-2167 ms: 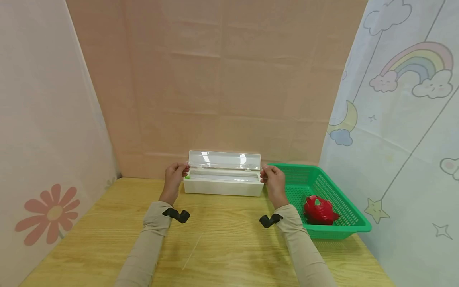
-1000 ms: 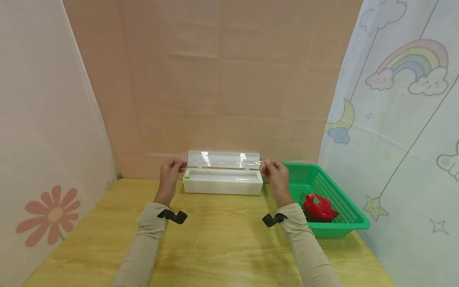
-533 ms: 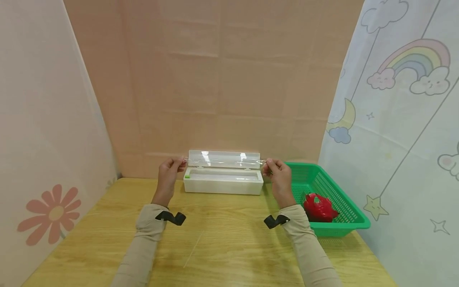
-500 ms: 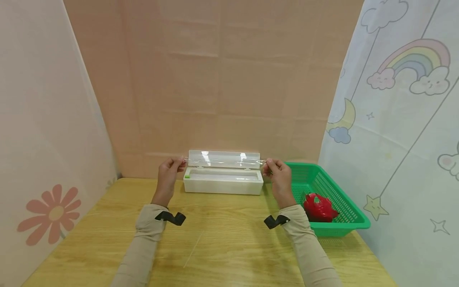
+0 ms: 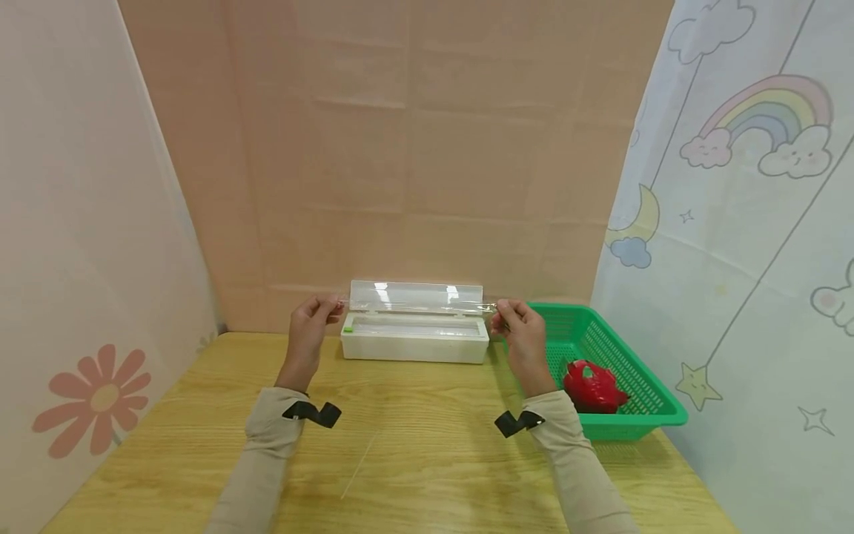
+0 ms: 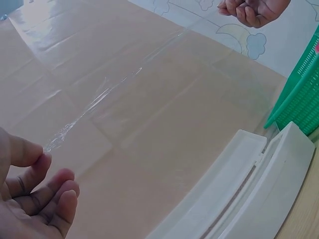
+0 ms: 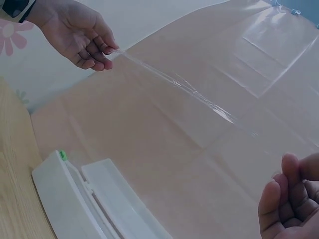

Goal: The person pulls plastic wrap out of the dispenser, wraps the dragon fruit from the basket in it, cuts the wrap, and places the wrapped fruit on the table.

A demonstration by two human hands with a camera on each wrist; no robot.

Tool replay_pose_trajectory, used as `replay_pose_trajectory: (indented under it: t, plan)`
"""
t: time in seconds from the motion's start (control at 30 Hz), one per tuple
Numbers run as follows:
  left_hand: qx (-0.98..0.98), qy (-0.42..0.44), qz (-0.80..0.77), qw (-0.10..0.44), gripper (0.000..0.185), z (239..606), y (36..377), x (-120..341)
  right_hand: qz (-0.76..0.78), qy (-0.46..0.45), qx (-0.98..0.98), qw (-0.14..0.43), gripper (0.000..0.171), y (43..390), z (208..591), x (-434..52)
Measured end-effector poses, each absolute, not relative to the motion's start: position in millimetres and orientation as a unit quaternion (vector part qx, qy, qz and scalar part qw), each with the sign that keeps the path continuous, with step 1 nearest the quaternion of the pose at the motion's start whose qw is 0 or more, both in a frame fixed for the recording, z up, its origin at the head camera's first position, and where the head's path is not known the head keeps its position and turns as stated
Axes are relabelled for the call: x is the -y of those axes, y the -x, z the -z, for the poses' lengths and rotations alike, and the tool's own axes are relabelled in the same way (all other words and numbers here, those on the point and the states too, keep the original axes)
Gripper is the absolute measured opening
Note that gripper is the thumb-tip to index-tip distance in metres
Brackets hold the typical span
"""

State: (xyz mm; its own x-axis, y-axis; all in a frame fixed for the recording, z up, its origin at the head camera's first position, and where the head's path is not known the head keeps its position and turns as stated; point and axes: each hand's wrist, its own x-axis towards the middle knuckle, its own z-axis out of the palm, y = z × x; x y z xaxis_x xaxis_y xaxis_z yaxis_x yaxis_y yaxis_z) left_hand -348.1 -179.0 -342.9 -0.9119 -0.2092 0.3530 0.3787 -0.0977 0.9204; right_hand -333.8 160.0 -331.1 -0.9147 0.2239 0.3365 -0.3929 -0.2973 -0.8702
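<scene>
A strip of clear cling film (image 5: 414, 305) stretches between my two hands, above a long white cling film dispenser (image 5: 414, 348). Thumb and forefinger of my left hand (image 5: 310, 330) pinch the film's left end, and the other fingers are loosely bent. My right hand (image 5: 522, 337) pinches the opposite end the same way. In the left wrist view the cling film (image 6: 107, 92) looks gathered and creased near the fingertips. The dispenser's clear lid (image 5: 416, 295) stands raised at the back, and a green slider (image 5: 348, 329) sits at its left end.
A green plastic basket (image 5: 667, 408) stands right of the dispenser, close to my right forearm, with a red dragon fruit (image 5: 592, 387) in it. The wooden table (image 5: 414, 445) ends at a tan backdrop (image 5: 414, 185). Patterned cloths hang on both sides.
Both hands have risen from the dispenser with the cling film pinched, drawing it up in front of the lid. They have since moved slightly apart and a little toward me.
</scene>
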Motion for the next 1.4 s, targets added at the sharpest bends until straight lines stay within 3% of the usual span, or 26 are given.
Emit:
replay_pose_trajectory:
  t: [0.33,0.73,1.4]
  plan:
    - [0.646,0.074,0.735,0.19,0.017,344.8,333.5,187.6,-0.793,-0.079,0.572,0.195,0.012,312.7,338.5,-161.0]
    - [0.673,0.092,0.712,0.178,0.023,351.4,311.5,195.9,-0.794,-0.087,0.573,0.185,0.014,290.3,344.0,-161.0]
    - [0.744,0.088,0.656,0.088,0.023,379.6,266.7,210.1,-0.762,-0.047,0.633,0.126,0.017,234.7,384.7,-166.6]
